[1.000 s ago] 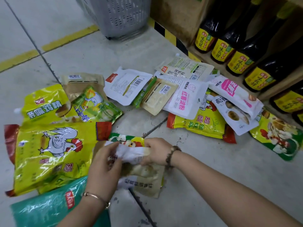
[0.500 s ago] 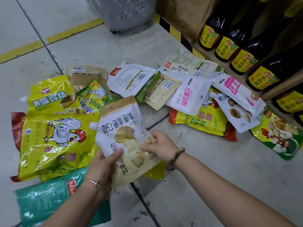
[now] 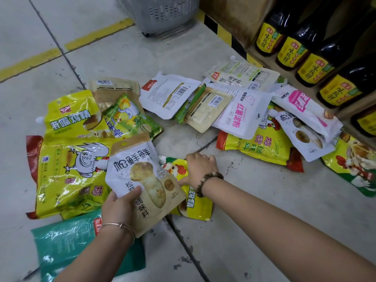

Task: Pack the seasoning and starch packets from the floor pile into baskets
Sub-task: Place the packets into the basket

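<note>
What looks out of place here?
The packets lie heaped on the floor, overlapping, some face down, none in the basket. The floor is cracked beside the right hand. Nothing looks spilled.

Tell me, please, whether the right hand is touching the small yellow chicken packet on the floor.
Touching. The head view shows the right hand gripping the small yellow chicken packet at its edge, thumb on its front, fingers curled over the rim.

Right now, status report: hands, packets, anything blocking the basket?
Left hand holds mushroom seasoning pouch. Right hand grips yellow chicken packet on floor. Grey basket beyond; loose packets lie between.
</note>
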The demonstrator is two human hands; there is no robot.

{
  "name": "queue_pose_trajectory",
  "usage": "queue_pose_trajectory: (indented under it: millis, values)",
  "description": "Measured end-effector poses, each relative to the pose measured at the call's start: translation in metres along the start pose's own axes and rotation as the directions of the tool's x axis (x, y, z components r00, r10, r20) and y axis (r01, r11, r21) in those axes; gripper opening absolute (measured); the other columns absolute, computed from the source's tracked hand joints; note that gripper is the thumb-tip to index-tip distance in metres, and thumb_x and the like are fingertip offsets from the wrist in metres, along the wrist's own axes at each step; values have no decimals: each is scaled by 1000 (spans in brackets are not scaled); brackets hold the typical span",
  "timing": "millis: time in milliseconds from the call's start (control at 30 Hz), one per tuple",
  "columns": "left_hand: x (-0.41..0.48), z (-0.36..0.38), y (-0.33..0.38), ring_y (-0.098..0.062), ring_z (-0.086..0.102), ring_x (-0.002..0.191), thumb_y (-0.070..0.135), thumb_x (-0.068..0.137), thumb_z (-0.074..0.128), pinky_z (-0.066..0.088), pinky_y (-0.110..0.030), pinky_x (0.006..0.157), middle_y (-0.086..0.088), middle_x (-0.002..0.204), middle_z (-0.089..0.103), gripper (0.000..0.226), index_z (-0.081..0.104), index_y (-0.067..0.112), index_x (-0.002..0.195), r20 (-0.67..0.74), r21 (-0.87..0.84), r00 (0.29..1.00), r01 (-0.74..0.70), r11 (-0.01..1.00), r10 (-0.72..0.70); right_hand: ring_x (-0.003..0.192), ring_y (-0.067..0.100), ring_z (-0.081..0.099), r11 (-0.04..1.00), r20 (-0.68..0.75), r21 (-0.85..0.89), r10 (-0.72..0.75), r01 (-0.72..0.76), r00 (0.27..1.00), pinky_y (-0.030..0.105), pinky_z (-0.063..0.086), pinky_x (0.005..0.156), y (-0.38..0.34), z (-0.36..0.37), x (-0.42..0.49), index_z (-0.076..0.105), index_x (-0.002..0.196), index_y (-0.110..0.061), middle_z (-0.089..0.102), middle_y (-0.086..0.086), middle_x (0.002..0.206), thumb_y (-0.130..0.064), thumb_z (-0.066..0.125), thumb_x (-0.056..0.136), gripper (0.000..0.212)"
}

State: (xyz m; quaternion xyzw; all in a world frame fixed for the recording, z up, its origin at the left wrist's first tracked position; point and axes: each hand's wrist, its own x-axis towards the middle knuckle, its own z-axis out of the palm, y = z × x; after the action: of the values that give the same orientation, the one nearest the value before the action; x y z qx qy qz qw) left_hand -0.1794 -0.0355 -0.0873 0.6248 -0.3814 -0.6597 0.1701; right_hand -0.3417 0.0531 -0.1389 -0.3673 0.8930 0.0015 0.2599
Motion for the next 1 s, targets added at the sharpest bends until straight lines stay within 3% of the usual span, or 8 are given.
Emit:
queue_pose_trajectory:
  millis: [300, 367, 467, 567, 700, 800, 867, 1000]
  values:
    - [3, 0, 1, -21, 65, 60, -3, 85, 58, 49, -34, 63, -7, 76, 69, 19, 59, 15, 86, 82, -4, 997, -9, 1000, 9, 102, 25, 59, 958, 101, 249, 119, -141, 988, 32, 48, 78, 21, -21, -1, 57, 115, -16, 62, 6, 112, -37, 65, 83, 38]
    - [3, 1, 4, -18, 66, 56, -4, 85, 58, 50, -36, 66, -3, 69, 71, 19, 60, 15, 87, 102, -14, 995, -18, 1000, 20, 104, 24, 57, 901, 115, 390, 159, -192, 981, 30, 46, 81, 37, -27, -4, 56, 117, -16, 60, 4, 111, -33, 71, 80, 43]
    - [1, 4, 7, -22, 65, 64, -4, 85, 57, 51, -38, 71, -5, 76, 71, 20, 60, 16, 88, 132, -20, 991, -31, 999, 34, 123, 23, 48, 828, 167, 503, 187, -247, 968, 27, 40, 94, 61, -38, -15, 42, 138, -17, 47, 4, 138, -25, 73, 79, 67]
    - [1, 8, 10, -21, 65, 62, -4, 85, 57, 51, -37, 68, -5, 75, 71, 20, 59, 16, 88, 166, 9, 985, -47, 999, 45, 127, 21, 44, 784, 116, 587, 166, -203, 979, 22, 36, 93, 76, -47, -32, 41, 139, -15, 41, 4, 144, -12, 67, 84, 61]
    - [-5, 20, 12, -21, 67, 62, -5, 85, 54, 53, -38, 67, -3, 77, 71, 23, 61, 16, 90, 269, 38, 961, -75, 996, 62, 128, 15, 42, 591, 17, 794, 219, -147, 975, 17, 36, 91, 94, -67, -59, 43, 137, -12, 48, -4, 130, 3, 63, 83, 59]
    - [-15, 37, 14, -13, 67, 57, -6, 85, 53, 54, -37, 64, 4, 69, 72, 24, 63, 15, 88, 377, 72, 922, -125, 990, 89, 114, 20, 55, 420, -101, 907, 275, -25, 956, 35, 46, 97, 115, -82, -87, 46, 133, -12, 54, 0, 126, 8, 66, 74, 65]
    - [-24, 54, 16, -12, 67, 59, -7, 84, 54, 55, -36, 68, 5, 69, 72, 24, 64, 15, 88, 429, 84, 896, -164, 983, 113, 103, 15, 57, 320, -143, 947, 317, 37, 937, 30, 48, 90, 127, -92, -111, 44, 134, -11, 55, 2, 124, 15, 61, 77, 65]
    - [-55, 93, 23, -16, 68, 67, -7, 83, 55, 53, -38, 76, 4, 74, 73, 24, 66, 14, 88, 582, 95, 802, -231, 968, 134, 91, 3, 62, 261, -228, 957, 414, 125, 881, 22, 51, 84, 149, -108, -161, 48, 122, -18, 61, -7, 112, 18, 57, 80, 57]
